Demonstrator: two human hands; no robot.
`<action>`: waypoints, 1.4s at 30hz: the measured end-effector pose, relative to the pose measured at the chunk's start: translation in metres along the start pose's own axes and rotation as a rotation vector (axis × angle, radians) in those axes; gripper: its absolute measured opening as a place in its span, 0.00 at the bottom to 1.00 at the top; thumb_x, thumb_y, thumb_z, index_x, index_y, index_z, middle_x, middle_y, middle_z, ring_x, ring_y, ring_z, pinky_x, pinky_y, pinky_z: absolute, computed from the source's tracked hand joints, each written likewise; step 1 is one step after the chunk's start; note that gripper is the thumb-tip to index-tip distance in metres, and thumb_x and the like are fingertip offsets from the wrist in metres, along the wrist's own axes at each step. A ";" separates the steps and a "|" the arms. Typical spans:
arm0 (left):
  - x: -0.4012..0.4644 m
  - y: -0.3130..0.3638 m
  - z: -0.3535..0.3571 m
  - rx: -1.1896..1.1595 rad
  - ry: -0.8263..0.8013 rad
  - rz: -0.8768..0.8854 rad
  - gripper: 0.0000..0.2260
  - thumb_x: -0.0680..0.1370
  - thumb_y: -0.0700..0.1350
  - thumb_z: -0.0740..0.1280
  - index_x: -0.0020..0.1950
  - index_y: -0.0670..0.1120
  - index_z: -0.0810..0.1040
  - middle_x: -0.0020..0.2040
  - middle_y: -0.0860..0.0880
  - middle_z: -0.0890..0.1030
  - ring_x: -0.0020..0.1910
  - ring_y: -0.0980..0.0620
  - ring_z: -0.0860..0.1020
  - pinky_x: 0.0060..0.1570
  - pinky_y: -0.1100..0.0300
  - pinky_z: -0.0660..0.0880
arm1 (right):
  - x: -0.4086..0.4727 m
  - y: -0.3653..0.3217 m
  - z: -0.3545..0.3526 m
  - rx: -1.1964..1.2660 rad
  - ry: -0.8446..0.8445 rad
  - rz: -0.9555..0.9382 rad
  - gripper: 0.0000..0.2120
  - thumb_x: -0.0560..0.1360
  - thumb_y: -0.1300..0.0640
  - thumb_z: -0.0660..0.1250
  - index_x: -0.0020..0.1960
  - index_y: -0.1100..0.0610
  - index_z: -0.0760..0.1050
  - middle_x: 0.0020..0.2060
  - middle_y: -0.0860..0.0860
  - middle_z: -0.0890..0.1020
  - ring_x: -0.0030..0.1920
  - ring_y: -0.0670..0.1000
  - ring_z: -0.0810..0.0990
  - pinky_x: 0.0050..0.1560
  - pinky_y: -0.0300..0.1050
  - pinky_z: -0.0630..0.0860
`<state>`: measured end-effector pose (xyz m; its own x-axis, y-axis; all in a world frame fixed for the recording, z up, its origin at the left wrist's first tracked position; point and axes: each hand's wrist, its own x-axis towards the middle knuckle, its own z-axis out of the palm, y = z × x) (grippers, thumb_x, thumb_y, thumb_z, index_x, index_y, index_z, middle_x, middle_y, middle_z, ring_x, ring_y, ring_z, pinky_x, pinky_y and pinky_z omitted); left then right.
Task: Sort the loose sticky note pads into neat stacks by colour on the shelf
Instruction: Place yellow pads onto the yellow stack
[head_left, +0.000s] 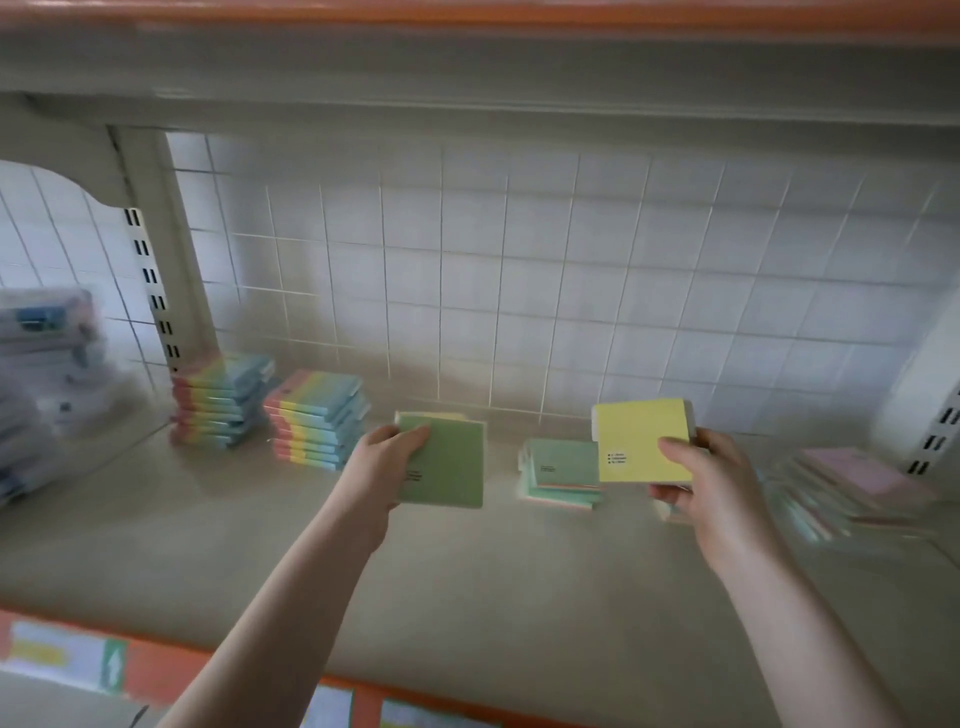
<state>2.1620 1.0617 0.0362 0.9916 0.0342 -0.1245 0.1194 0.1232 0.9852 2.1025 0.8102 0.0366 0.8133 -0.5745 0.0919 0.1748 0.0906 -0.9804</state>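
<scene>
Beige shelf (467, 597) with 2 rainbow stacks (317, 421), white grid back (519, 270).

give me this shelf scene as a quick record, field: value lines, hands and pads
left hand: grips green pad
right hand: holds yellow pad raised
between hands: mint stack on shelf
far left: two rainbow-edged stacks, side by side
far right: pink-topped pile, blurred
backing: white grid panel

Matt paper pads (644, 447); glossy white tiles (519, 291); smooth shelf (467, 597).
</scene>
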 end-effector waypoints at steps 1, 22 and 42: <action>0.003 0.003 0.010 0.020 -0.023 0.016 0.06 0.79 0.40 0.63 0.42 0.46 0.74 0.38 0.46 0.76 0.36 0.50 0.74 0.37 0.59 0.70 | 0.002 0.000 -0.005 -0.003 0.009 0.001 0.08 0.76 0.68 0.62 0.42 0.57 0.70 0.39 0.55 0.76 0.37 0.53 0.76 0.23 0.36 0.74; 0.059 -0.026 0.141 0.452 -0.039 0.063 0.07 0.75 0.40 0.65 0.36 0.43 0.73 0.39 0.44 0.74 0.39 0.45 0.72 0.40 0.58 0.70 | 0.014 -0.010 -0.080 -0.052 0.086 -0.027 0.05 0.75 0.68 0.63 0.51 0.65 0.72 0.39 0.55 0.78 0.35 0.52 0.77 0.30 0.45 0.74; 0.055 -0.043 0.140 1.100 0.009 0.217 0.12 0.80 0.45 0.57 0.59 0.40 0.70 0.58 0.40 0.77 0.57 0.40 0.75 0.45 0.56 0.67 | 0.013 -0.005 -0.081 -0.030 0.084 -0.022 0.05 0.75 0.70 0.62 0.45 0.62 0.72 0.38 0.54 0.78 0.36 0.52 0.77 0.23 0.38 0.74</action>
<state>2.2178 0.9195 0.0034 0.9968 -0.0442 0.0662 -0.0736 -0.8294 0.5538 2.0677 0.7366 0.0288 0.7601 -0.6421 0.0997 0.1741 0.0535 -0.9833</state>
